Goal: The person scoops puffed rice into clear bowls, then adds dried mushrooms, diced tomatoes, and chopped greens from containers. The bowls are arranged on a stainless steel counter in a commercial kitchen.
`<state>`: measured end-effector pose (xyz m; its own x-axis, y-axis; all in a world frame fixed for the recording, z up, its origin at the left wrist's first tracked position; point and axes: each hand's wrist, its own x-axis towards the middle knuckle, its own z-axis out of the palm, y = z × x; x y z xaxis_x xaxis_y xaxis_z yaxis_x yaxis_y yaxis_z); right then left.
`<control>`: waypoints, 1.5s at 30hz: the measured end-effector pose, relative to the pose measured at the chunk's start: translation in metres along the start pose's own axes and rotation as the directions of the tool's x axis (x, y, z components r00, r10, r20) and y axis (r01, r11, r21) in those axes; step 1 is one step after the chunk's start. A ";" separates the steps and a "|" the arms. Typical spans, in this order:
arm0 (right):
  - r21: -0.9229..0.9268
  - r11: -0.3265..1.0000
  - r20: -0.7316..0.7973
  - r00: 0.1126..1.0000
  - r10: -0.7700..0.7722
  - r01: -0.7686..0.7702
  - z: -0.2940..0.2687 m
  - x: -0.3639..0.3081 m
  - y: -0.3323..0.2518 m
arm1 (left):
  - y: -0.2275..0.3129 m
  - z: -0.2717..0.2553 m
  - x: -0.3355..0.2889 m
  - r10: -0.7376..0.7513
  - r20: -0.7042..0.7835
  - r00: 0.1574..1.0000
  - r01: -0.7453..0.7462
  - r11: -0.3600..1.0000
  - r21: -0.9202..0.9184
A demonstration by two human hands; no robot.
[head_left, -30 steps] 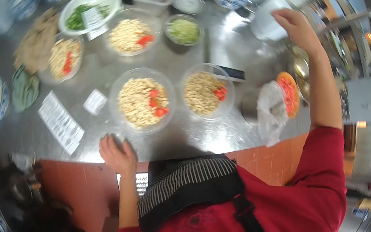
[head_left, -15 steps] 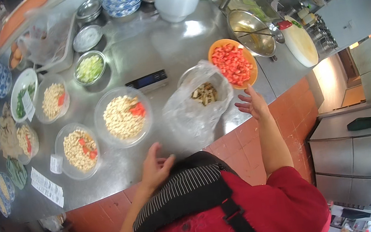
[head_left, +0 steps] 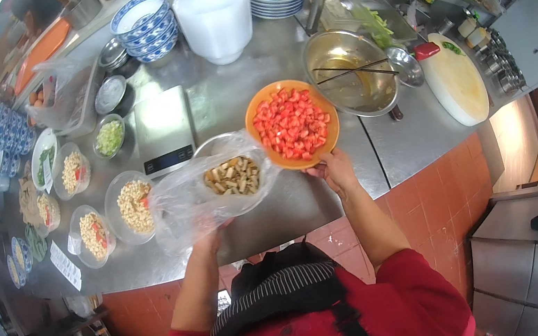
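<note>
An orange bowl (head_left: pixel 256 128) full of diced tomatoes (head_left: pixel 292 124) stands at mid-counter. My right hand (head_left: pixel 333 172) pinches its near right rim. Left of it, a clear plastic bag (head_left: pixel 173 208) lies loosely over a metal bowl (head_left: pixel 213 145) and holds short brownish pieces (head_left: pixel 234 176) that I cannot identify. At the bag's near edge is my left hand (head_left: pixel 207 237), touching the plastic, its fingers mostly hidden. A clear tub (head_left: pixel 132 207) of pale diced food with some red pieces stands left of the bag.
Behind stand a flat scale (head_left: pixel 162 125), a white tub (head_left: pixel 214 22) and stacked patterned bowls (head_left: pixel 140 23). To the right are a metal mixing bowl (head_left: pixel 350 78) with chopsticks across it and a white cutting board (head_left: pixel 450 86). A paper slip (head_left: pixel 65 265) lies near the front edge.
My right hand has closed on the orange bowl's rim. My left hand has moved forward to the bag. The view has shifted, and the orange bowl now sits closer against the bag.
</note>
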<state>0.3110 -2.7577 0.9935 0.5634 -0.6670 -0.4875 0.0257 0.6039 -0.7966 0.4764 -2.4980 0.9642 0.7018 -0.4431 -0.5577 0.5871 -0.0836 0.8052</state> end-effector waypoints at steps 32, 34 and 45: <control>0.015 0.954 0.507 0.825 0.250 -0.299 -0.035 -0.106 0.089 | 0.008 0.005 -0.033 0.146 0.268 0.952 -0.117 0.986 -0.122; -0.440 0.795 0.492 0.628 0.603 -0.418 -0.008 -0.128 0.134 | -0.030 -0.059 -0.079 0.118 0.388 0.914 -0.092 0.992 -0.085; -0.172 -0.036 0.876 0.169 0.451 0.985 0.280 -0.164 0.417 | -0.247 -0.335 -0.222 -0.239 -0.359 0.902 0.247 0.969 -0.023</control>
<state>0.4605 -2.2742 0.8419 0.8307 0.5417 -0.1283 0.4122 -0.7534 -0.5124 0.3109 -2.0798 0.8221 0.6379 -0.0597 -0.7678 0.7514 -0.1704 0.6375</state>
